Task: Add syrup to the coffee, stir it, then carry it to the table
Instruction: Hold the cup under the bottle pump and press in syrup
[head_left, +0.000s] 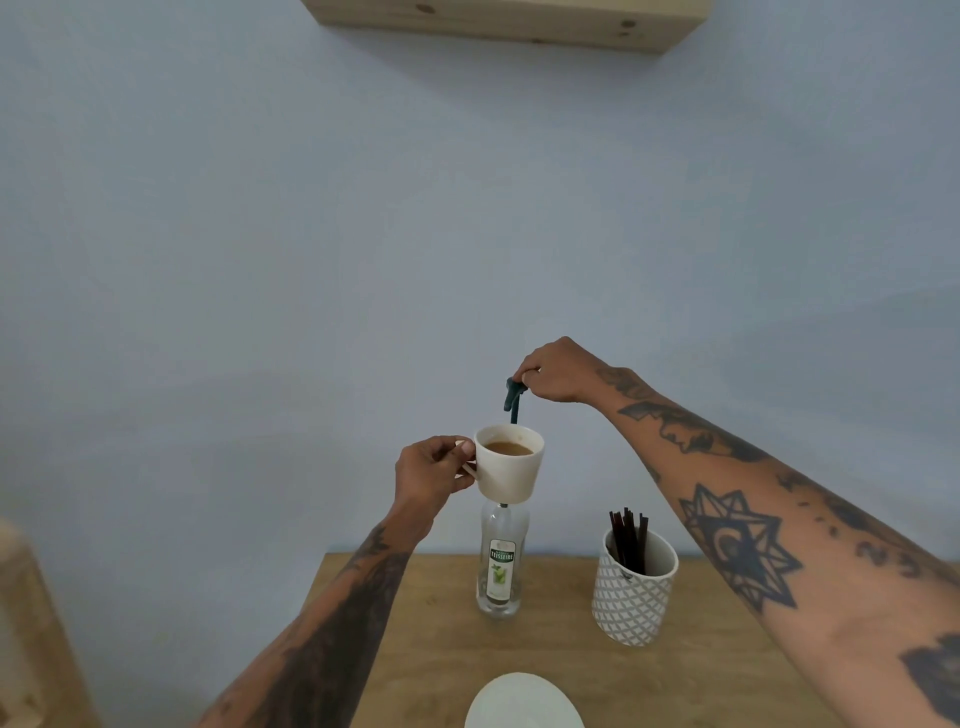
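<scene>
One saucer (524, 701), one syrup bottle (501, 561); hands gripping one cup (511, 462), one pump (513, 393).

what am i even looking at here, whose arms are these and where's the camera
There is no machine here. The one picture comes from a camera worn on a person's head, looking forward and down, so the two tattooed arms are that person's own. The left hand holds a white cup of coffee by its handle, raised in the air. The right hand rests on the dark pump of a clear syrup bottle, whose spout is above the cup. The bottle stands on a wooden counter beside a patterned pot of dark stir sticks. A white saucer lies at the near edge.
</scene>
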